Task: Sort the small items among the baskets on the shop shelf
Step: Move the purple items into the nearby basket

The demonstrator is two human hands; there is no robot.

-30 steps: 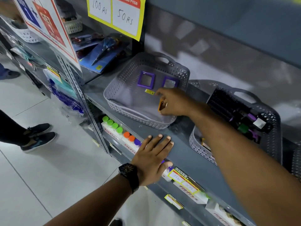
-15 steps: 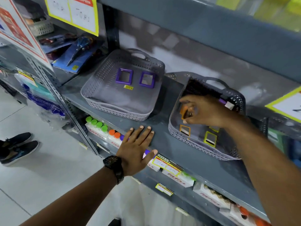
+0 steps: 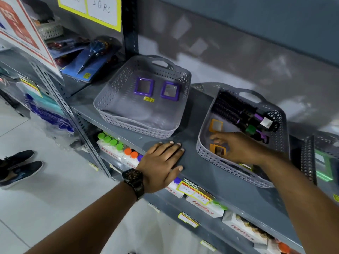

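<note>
The left hand (image 3: pixel 163 162) stays flat on the shelf (image 3: pixel 192 114) edge, fingers spread; the right hand (image 3: pixel 236 147) has dropped lower into the right basket (image 3: pixel 205 153) since a moment ago, its fingers (image 3: pixel 215 139) loosely spread, pinching nothing; one orange frame (image 3: pixel 218 149) lies just under them, another (image 3: pixel 216 125) beyond; two purple frames (image 3: pixel 144 87) sit in the left basket (image 3: pixel 110 107).

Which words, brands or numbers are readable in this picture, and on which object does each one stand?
"50 Rs": handwritten on the white and yellow paper sign hanging above the shelf.
"Fitfizz": red brand name on the white cardboard boxes under the grey metal shelf.
"75": handwritten, faint, on the yellow-framed price tag at the shelf edge.
Too blurred to read: small yellow sticker in the left grey plastic basket, red and white poster.
</note>
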